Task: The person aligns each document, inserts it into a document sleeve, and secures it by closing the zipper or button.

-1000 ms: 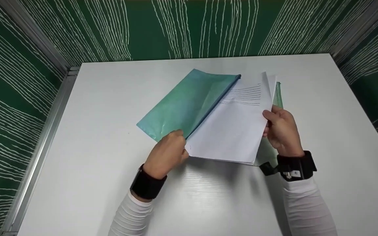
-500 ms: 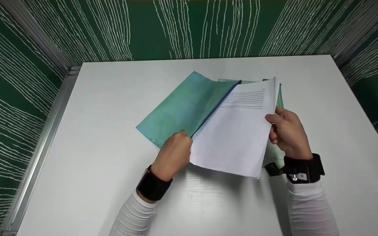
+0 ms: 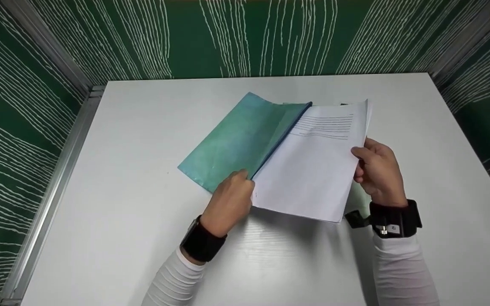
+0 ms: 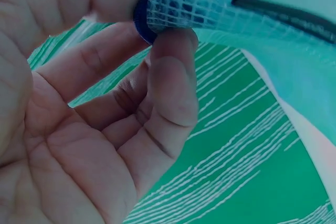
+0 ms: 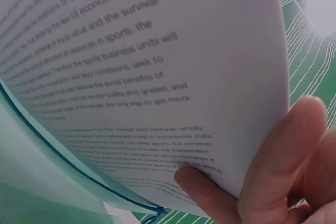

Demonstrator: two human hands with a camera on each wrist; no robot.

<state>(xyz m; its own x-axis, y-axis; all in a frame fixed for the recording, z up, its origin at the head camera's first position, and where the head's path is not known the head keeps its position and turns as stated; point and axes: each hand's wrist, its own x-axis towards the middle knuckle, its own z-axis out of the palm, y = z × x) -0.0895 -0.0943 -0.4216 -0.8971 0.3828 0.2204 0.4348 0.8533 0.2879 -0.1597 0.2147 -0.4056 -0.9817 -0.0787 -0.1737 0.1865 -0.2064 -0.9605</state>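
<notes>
Right now your left hand (image 3: 232, 199) pinches the near corner of the green mesh folder (image 3: 236, 142), thumb and forefinger closed on its blue-edged zip end, as the left wrist view shows. The folder lies open on the white bench (image 3: 121, 221), its flap spread to the left. Your right hand (image 3: 379, 172) holds the stack of printed paper (image 3: 313, 170) by its right edge, thumb on top and fingers (image 5: 202, 187) curled beneath. The paper sits partly inside the folder, its left side along the folder's blue zip edge, with its printed lines at the far end.
</notes>
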